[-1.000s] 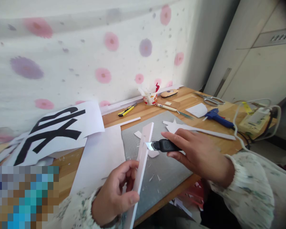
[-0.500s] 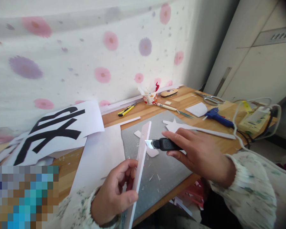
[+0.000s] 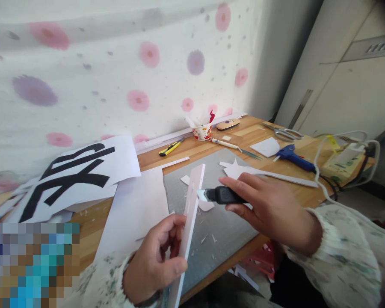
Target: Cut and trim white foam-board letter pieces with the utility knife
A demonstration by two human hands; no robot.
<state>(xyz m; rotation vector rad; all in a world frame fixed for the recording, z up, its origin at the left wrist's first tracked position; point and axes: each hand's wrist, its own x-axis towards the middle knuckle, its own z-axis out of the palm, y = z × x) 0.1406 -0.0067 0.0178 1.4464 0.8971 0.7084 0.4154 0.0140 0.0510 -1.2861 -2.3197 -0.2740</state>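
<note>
Head view: 1 white strip [image 3: 188, 233], tilted above a grey cutting mat [image 3: 229, 224], pinched in the grip of the left hand [image 3: 155, 259]. 1 black-handled knife [image 3: 227, 195], clasped in the grip of the right hand [image 3: 271, 209], blade at the strip's edge. Beyond, on the wooden bench [image 3: 192, 150]: 1 yellow cutter [image 3: 170, 148], 1 patterned cup [image 3: 202, 132], 1 blue glue gun [image 3: 295, 158], 1 pair of scissors [image 3: 279, 131]. Far left: 1 black-marked sheet [image 3: 83, 173].

Left hand [image 3: 155, 259]: one. Right hand [image 3: 271, 211]: one. White strip [image 3: 188, 229]: one, in the left hand. Black-handled knife [image 3: 228, 195]: one, in the right hand. Yellow knife [image 3: 169, 148]: one, beyond the left hand. Paper cup [image 3: 202, 132]: one, beyond either hand. Glue gun [image 3: 297, 161]: one; scissors [image 3: 279, 131]: one pair; both beyond the right hand.
</note>
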